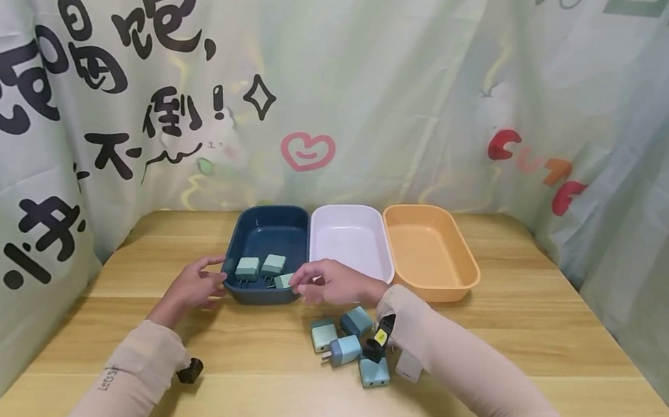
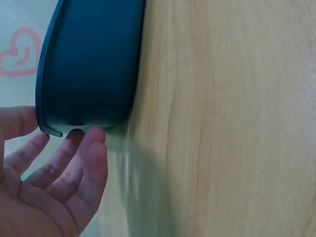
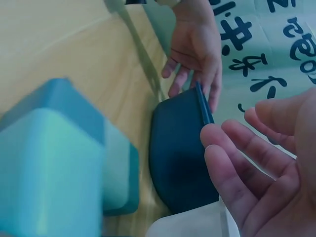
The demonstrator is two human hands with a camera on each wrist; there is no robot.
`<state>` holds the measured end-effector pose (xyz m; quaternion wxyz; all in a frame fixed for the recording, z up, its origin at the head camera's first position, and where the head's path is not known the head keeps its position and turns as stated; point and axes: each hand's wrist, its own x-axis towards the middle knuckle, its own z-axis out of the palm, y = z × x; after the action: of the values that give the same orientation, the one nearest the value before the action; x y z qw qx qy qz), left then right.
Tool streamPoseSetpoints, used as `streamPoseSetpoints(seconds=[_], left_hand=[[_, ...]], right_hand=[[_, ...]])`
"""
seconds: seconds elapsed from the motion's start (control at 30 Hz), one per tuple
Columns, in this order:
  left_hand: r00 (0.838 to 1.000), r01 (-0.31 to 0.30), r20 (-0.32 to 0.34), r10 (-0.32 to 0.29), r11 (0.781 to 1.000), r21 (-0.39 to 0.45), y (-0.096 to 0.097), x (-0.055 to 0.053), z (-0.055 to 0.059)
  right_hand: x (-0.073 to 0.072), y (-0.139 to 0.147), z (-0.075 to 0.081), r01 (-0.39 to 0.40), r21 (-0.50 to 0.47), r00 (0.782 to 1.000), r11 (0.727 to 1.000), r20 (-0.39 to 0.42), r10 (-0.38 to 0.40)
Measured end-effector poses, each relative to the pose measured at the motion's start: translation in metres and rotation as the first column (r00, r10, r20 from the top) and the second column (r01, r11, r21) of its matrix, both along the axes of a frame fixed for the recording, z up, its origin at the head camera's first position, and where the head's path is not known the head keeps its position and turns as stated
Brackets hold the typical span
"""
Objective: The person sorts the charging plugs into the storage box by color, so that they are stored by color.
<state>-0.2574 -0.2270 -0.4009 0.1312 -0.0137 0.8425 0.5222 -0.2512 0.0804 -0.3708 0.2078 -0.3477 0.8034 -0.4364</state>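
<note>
My left hand [image 1: 197, 285] is at the left side of the dark blue tray [image 1: 270, 300], its relaxed fingers touching the rim and outer wall. In the left wrist view, the thumb meets the rim while the fingertips [image 2: 95, 136] lie by the wall. My right hand [image 1: 333, 281] hovers over the tray's front right corner, fingers loosely bent, nothing seen between them. Beside its fingertips lies a pale green plug charger [image 1: 283, 281] in the tray. Two more, a left charger [image 1: 247, 268] and a middle charger [image 1: 273, 264], sit there with prongs showing.
A white tray [image 1: 347, 212] and an orange tray [image 1: 471, 274] stand right of the dark blue one. Several chargers, including a two-tone blue charger [image 1: 344, 350] and a white charger [image 1: 409, 366], lie on the wooden table [image 1: 257, 396] near my right forearm. Printed curtains [image 1: 382, 79] hang behind.
</note>
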Motion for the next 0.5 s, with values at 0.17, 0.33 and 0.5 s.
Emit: streamPoseSetpoints(seconds=[0.17, 0.33, 0.5], left_hand=[[1.000, 0.000, -0.004, 0.000, 1.000, -0.006, 0.000, -0.001, 0.003], [1.000, -0.002, -0.001, 0.002, 1.000, -0.005, 0.001, 0.000, 0.005], [1.000, -0.002, 0.005, 0.002, 1.000, -0.005, 0.002, 0.001, 0.002]], right_hand=[[0.007, 0.008, 0.000, -0.071, 0.076, 0.989, 0.995, -0.127, 0.081], [0.015, 0.016, -0.004, -0.113, 0.160, 0.968, 0.981, -0.204, 0.144], [0.025, 0.019, -0.007, -0.132, 0.291, 0.944, 0.947, -0.254, 0.209]])
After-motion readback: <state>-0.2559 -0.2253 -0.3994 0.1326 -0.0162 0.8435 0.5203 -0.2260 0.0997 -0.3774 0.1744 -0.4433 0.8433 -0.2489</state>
